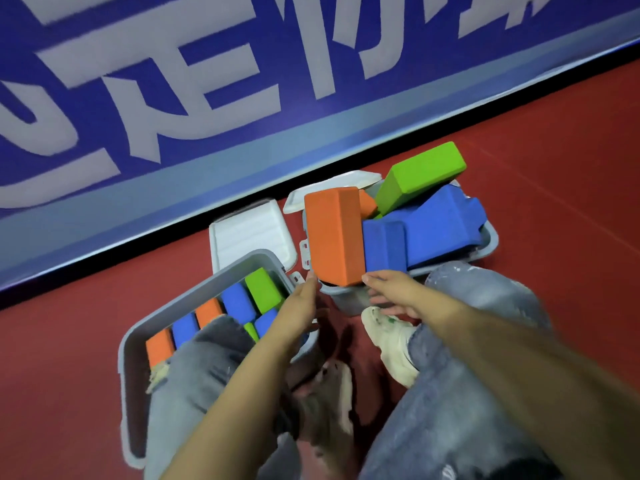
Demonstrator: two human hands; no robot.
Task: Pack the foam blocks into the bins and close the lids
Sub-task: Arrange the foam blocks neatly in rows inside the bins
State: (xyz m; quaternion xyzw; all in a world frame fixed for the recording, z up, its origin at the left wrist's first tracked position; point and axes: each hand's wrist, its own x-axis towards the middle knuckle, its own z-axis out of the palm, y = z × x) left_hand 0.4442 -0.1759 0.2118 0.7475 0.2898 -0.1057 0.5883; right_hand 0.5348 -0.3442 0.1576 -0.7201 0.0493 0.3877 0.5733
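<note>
Two grey bins stand on the red floor. The left bin (207, 282) holds several orange, blue and green foam blocks in rows; its white lid (251, 233) stands open behind it. The right bin (490, 242) is piled above its rim with an orange block (334, 233), blue blocks (433, 223) and a green block (420, 174); its white lid (332, 187) hangs open at the back. My left hand (299, 306) touches the orange block's lower left corner, fingers extended. My right hand (394, 292) reaches under the orange and blue blocks at the bin's near rim, fingers apart.
A blue banner (242, 81) with large white characters runs along the back, close behind the bins. My knees in grey jeans (467, 358) and a pale shoe (391, 341) crowd the floor just in front of the bins.
</note>
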